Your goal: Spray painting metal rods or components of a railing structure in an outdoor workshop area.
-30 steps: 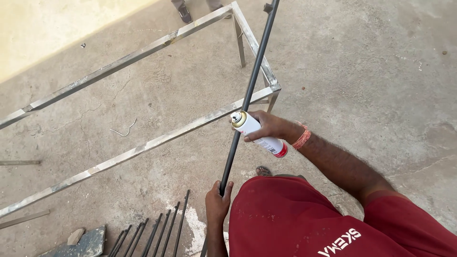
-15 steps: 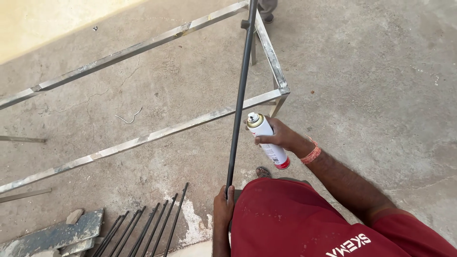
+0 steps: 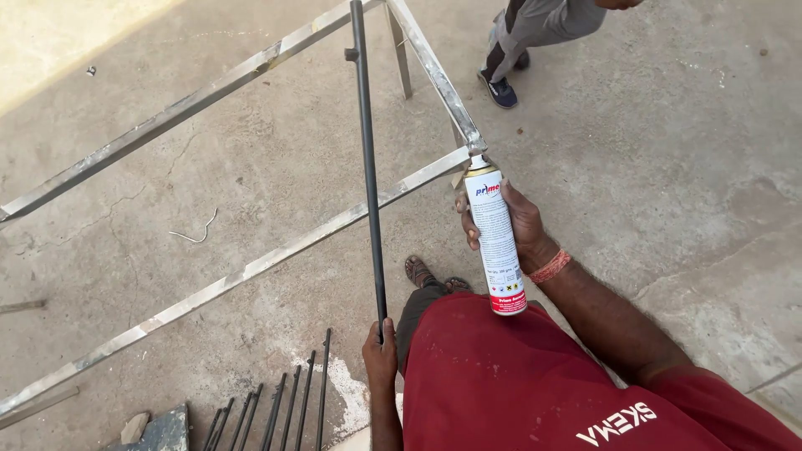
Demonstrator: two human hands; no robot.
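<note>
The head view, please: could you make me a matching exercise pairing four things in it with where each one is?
Things:
1. spray can
2. dark metal rod
3. bundle of thin rods
4. bent wire scrap

Places:
A. lying loose on the concrete under the frame
B. gripped at its lower end by the left hand
C. held in the right hand
D. on the ground at the bottom edge

Pairs: 1-C, 2-B, 3-D, 4-A

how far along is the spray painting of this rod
Done: the rod looks evenly dark along the length in view, though wet paint can't be told from bare metal. In hand: the left hand grips the rod's lower end, propped across the metal frame; the right hand holds the spray can upright, beside the rod rather than aimed at it. Left: several more thin rods lie on the ground nearby.
</note>
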